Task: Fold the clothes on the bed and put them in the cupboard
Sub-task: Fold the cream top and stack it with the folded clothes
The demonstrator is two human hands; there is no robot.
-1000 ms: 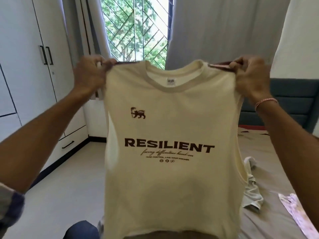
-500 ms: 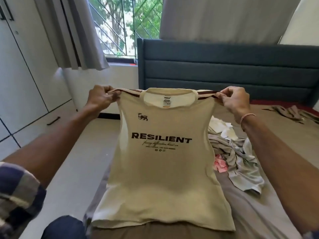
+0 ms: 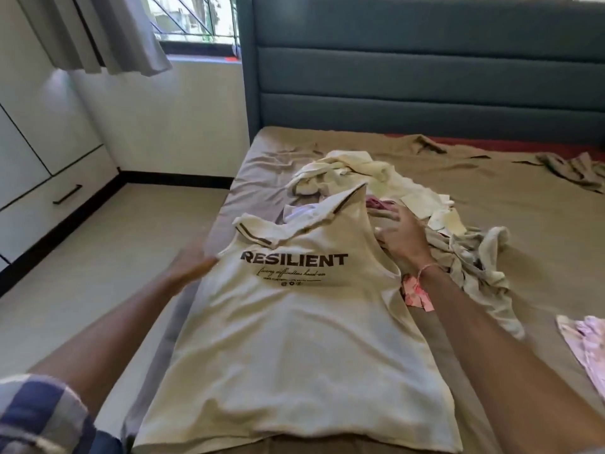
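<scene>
One shirt (image 3: 294, 339) lies print-up on bed (image 3: 491, 208), long axis running away from me, collar end far. R hand (image 3: 402, 239), fingers spread & empty, sits at its rt shoulder. L hand (image 3: 191, 268) is opp., too blurred; I can't tell grip.

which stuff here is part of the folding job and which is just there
Part of the job: cream RESILIENT shirt, unfolded clothes pile, pink garment, bed, cupboard.

Just there: headboard, curtain, window.
</scene>
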